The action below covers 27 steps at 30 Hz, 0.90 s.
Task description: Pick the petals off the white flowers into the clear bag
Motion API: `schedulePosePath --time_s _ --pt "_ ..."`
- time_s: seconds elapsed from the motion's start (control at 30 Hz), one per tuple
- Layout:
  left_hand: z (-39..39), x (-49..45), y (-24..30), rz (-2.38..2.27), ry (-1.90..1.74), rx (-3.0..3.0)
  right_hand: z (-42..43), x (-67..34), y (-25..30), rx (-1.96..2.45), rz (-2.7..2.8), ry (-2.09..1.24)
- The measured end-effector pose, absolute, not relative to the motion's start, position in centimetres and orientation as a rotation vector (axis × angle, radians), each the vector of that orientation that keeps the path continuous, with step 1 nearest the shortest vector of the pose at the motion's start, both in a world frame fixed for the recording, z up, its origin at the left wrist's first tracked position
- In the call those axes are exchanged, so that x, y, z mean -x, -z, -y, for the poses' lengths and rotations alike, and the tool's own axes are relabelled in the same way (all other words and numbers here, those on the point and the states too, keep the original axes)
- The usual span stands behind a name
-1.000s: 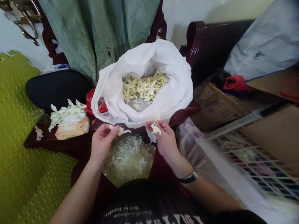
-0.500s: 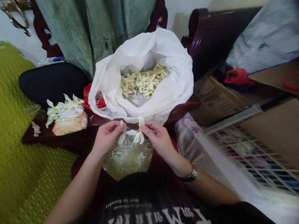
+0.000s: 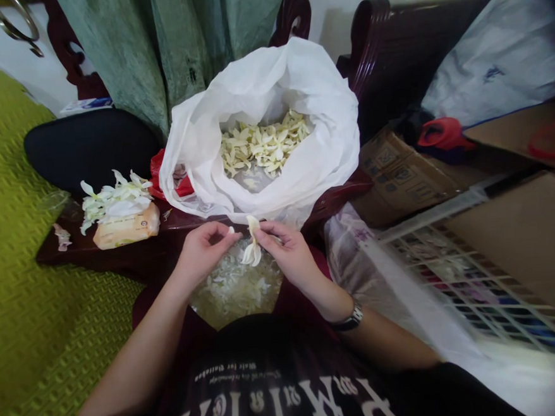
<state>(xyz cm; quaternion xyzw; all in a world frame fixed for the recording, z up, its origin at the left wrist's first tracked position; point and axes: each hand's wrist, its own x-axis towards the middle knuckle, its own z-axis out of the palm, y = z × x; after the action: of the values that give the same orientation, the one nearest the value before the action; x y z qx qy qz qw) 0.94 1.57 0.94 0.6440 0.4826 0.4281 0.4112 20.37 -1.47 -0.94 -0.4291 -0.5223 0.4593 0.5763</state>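
Observation:
A pale yellow-white flower is pinched in my right hand. My left hand is closed in a pinch right beside it, its fingertips at a petal of the same flower. Both hands hover over a bowl of plucked white petals in my lap. Just beyond them a white plastic bag stands open, with a heap of yellowish flowers inside.
A small pile of white flowers lies on a tan packet on the dark wooden table. A green mat is left, a black cushion behind. A cardboard box and white wire rack are right.
My hands came together from apart. The left hand no longer holds a loose petal and pinches at the flower in my right hand. The view tilted down slightly.

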Motion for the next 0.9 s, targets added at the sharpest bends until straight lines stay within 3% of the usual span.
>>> schedulePosePath --time_s 0.23,0.63,0.9 --pt "-1.4 -2.0 -1.1 -0.933 -1.106 -1.442 1.5 -19.8 0.9 1.024 1.355 -1.006" --pt "-0.3 -3.6 -1.2 -0.981 -1.256 -1.654 1.2 -19.4 1.9 1.02 1.327 -0.97" --pt "-0.4 -3.5 -0.7 -1.066 -1.408 -1.651 1.4 -18.6 2.1 0.917 1.148 -1.246"
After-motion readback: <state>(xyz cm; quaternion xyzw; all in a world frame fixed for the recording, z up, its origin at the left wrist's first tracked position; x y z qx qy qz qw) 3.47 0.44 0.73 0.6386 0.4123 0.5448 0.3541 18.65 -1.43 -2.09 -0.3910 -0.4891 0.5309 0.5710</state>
